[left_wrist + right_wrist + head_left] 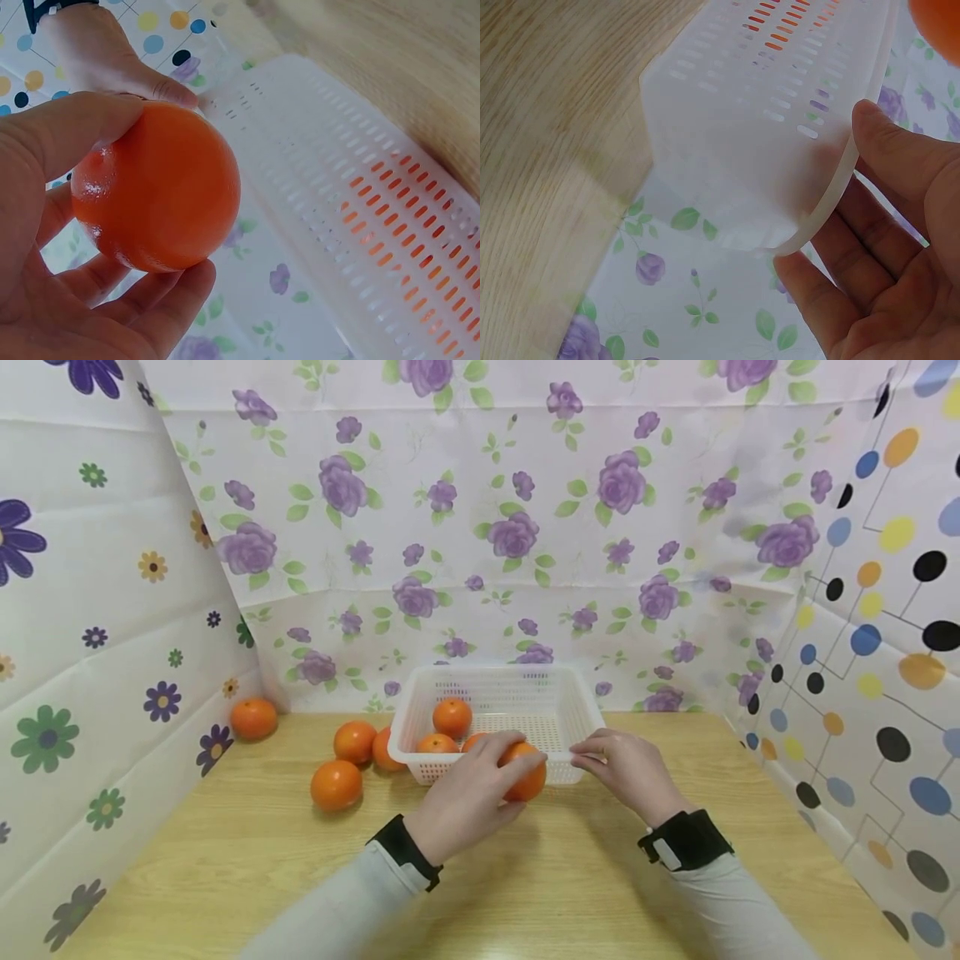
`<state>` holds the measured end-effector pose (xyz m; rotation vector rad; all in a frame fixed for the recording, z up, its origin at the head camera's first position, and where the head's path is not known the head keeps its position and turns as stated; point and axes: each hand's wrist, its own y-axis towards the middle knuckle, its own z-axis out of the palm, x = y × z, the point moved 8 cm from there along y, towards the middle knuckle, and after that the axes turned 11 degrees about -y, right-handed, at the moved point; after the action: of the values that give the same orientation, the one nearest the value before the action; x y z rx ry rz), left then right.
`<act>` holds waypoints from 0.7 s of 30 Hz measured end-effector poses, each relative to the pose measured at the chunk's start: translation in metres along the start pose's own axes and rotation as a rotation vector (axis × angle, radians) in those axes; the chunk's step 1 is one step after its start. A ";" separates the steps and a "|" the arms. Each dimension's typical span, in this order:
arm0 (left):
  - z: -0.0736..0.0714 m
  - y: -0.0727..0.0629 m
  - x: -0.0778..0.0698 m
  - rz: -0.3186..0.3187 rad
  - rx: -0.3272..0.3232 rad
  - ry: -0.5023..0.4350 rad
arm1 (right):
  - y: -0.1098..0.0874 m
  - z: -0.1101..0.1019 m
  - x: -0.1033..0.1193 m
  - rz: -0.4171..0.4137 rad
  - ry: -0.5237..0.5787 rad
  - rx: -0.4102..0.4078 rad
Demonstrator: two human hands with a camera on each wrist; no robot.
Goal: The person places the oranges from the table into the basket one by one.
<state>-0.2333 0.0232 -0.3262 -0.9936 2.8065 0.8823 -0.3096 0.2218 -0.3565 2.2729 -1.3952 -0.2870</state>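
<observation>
Our left hand point(471, 795) is holding an orange point(527, 777), fingers curled round it, by the front edge of the basket point(561, 771); our right hand point(628, 768) is pinching that edge near its right corner. We are judging a steadied basket and a gentle release best. 3 loose oranges point(336, 786) are lying by its front left corner; a far orange point(253, 718) is sitting at the far left corner of the table point(540, 893). We are reading no brands or labels.
</observation>
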 end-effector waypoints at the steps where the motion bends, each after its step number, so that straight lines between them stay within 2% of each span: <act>1: -0.001 0.000 0.000 0.003 -0.005 -0.004 | 0.000 0.000 0.000 0.003 0.000 0.003; 21: -0.016 0.008 0.004 0.049 -0.062 0.023 | 0.000 0.001 -0.001 0.021 0.014 0.016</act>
<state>-0.2389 0.0171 -0.3094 -0.9526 2.8500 0.9758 -0.3102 0.2222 -0.3576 2.2669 -1.4184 -0.2533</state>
